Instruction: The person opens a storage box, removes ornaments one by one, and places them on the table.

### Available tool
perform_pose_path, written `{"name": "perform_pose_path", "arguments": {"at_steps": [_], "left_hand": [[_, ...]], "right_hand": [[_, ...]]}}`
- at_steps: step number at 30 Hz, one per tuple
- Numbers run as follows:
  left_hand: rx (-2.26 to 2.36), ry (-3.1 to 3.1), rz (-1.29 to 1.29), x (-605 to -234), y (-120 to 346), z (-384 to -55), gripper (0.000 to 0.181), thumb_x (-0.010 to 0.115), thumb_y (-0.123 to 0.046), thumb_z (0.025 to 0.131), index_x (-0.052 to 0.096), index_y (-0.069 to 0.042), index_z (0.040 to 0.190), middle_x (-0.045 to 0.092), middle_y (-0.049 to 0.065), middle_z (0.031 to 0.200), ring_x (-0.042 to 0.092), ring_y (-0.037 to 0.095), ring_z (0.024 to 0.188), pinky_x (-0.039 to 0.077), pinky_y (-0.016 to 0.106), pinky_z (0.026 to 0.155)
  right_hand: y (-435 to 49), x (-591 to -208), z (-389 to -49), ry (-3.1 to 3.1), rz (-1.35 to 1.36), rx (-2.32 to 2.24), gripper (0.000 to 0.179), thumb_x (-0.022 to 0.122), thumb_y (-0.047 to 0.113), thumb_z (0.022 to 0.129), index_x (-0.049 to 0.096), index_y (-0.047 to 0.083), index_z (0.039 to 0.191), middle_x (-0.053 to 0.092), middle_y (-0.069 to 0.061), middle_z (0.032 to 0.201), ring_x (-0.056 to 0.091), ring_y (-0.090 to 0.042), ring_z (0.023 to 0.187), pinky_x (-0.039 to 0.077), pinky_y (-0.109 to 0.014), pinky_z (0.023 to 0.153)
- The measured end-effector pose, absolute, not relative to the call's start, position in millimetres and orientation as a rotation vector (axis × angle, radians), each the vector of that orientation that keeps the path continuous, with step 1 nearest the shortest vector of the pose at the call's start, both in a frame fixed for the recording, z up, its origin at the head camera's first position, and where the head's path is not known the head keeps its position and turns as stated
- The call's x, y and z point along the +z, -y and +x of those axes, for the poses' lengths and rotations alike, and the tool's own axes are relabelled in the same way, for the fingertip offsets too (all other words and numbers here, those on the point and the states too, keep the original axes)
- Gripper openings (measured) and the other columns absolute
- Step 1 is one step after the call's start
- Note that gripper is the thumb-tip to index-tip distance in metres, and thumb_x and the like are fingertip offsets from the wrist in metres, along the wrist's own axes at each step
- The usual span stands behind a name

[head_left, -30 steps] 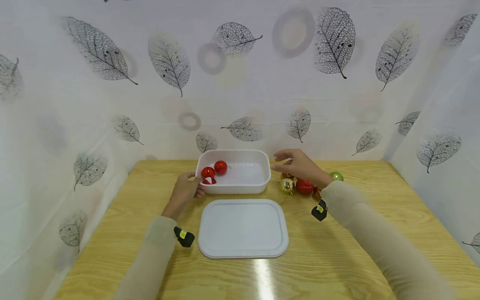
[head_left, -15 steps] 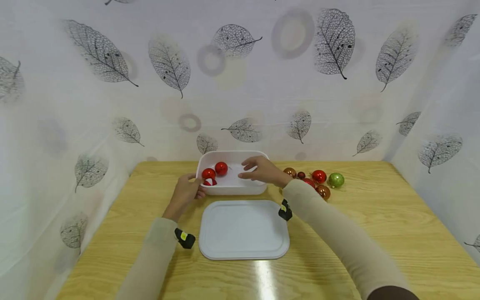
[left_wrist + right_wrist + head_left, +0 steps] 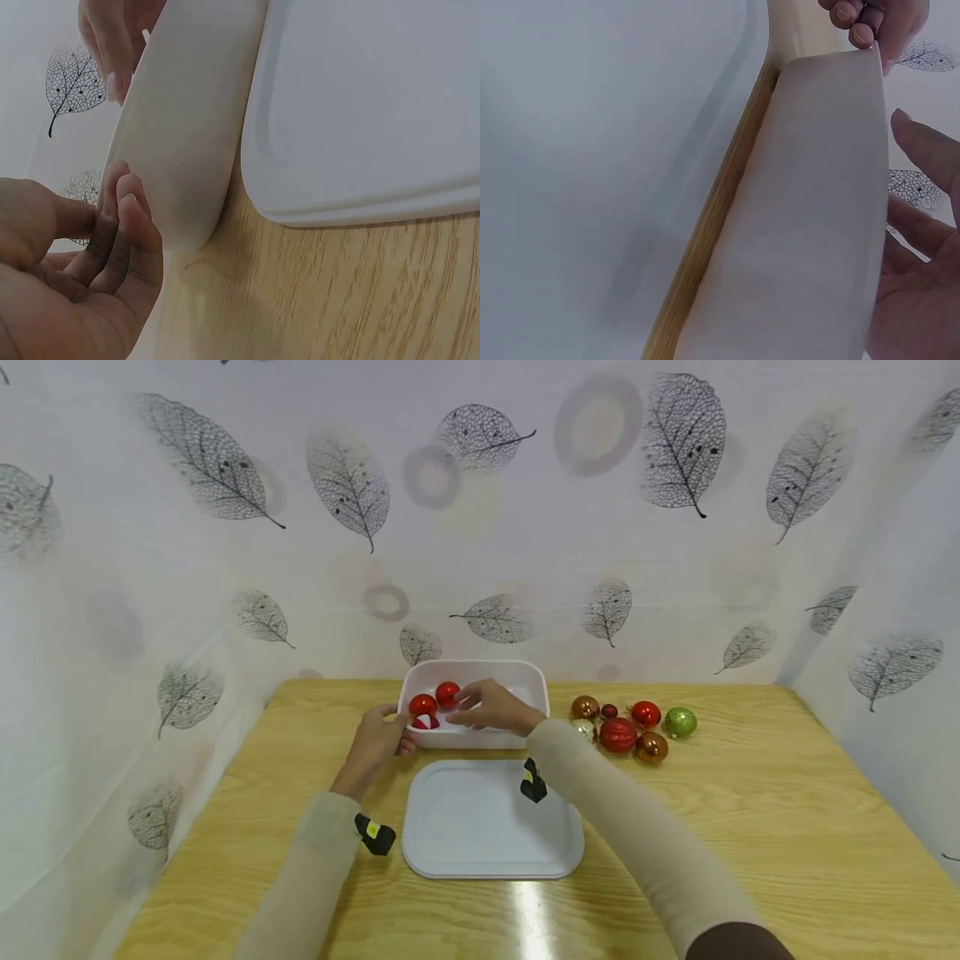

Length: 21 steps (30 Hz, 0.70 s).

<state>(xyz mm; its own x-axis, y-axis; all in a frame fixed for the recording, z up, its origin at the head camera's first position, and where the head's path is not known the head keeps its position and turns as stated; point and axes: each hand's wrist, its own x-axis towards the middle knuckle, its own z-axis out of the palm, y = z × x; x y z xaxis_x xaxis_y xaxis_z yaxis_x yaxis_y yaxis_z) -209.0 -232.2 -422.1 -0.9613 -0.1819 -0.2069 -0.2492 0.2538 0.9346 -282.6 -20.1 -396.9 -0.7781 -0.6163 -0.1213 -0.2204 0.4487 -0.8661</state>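
Observation:
My left hand (image 3: 375, 742) grips the left front corner of a white plastic box (image 3: 480, 739), thumb at the rim and curled fingers against the outer wall. Inside, at the left end, lie two shiny red Christmas balls, the front one (image 3: 423, 705) and the back one (image 3: 447, 695), plus a red-and-white ornament (image 3: 425, 722). My right hand (image 3: 495, 706) reaches over the front rim into the box, thumb and fingers apart, fingertips close to the back red ball. Nothing shows between them in the right wrist view, where the box wall hides part of the hand (image 3: 922, 300).
A white lid (image 3: 491, 818) lies flat on the wooden table (image 3: 750, 827) in front of the box. Right of the box sit several ornaments, among them a green ball (image 3: 681, 722), a large red one (image 3: 618, 735) and a copper one (image 3: 652, 747). A leaf-print curtain (image 3: 480, 527) hangs behind.
My right hand has moved left from over the ornaments, across the box's right side, to beside the red balls. My left hand keeps its hold on the corner.

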Motion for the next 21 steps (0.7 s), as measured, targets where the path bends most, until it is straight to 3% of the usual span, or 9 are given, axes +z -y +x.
{"name": "perform_pose_path", "arguments": {"at_steps": [5, 13, 21], "left_hand": [[1.856, -2.441, -0.417, -422, 232, -210, 0.045, 0.049, -0.016, 0.107, 0.044, 0.010, 0.144, 0.071, 0.013, 0.080, 0.064, 0.013, 0.061, 0.057, 0.022, 0.057], [1.884, -2.435, -0.399, -424, 233, -211, 0.042, 0.049, -0.014, 0.107, 0.048, 0.010, 0.141, 0.071, 0.012, 0.077, 0.064, 0.013, 0.059, 0.056, 0.022, 0.056], [1.937, -2.424, -0.391, -425, 233, -211, 0.040, 0.049, -0.013, 0.106, 0.049, 0.012, 0.138, 0.070, 0.011, 0.074, 0.065, 0.013, 0.057, 0.057, 0.023, 0.055]], "right_hand": [[30, -402, -284, -2.309, -0.718, -1.212, 0.050, 0.075, 0.023, 0.094, 0.061, -0.007, 0.131, 0.068, -0.020, 0.119, 0.069, -0.025, 0.093, 0.060, -0.031, 0.079], [42, -410, -289, -2.361, -0.796, -1.100, 0.050, 0.075, 0.028, 0.093, 0.065, -0.005, 0.129, 0.068, -0.016, 0.124, 0.063, -0.026, 0.114, 0.053, -0.034, 0.099], [52, -409, -290, -2.345, -0.837, -1.070, 0.041, 0.075, 0.027, 0.093, 0.070, -0.004, 0.120, 0.072, -0.014, 0.113, 0.065, -0.022, 0.103, 0.055, -0.029, 0.088]]}}
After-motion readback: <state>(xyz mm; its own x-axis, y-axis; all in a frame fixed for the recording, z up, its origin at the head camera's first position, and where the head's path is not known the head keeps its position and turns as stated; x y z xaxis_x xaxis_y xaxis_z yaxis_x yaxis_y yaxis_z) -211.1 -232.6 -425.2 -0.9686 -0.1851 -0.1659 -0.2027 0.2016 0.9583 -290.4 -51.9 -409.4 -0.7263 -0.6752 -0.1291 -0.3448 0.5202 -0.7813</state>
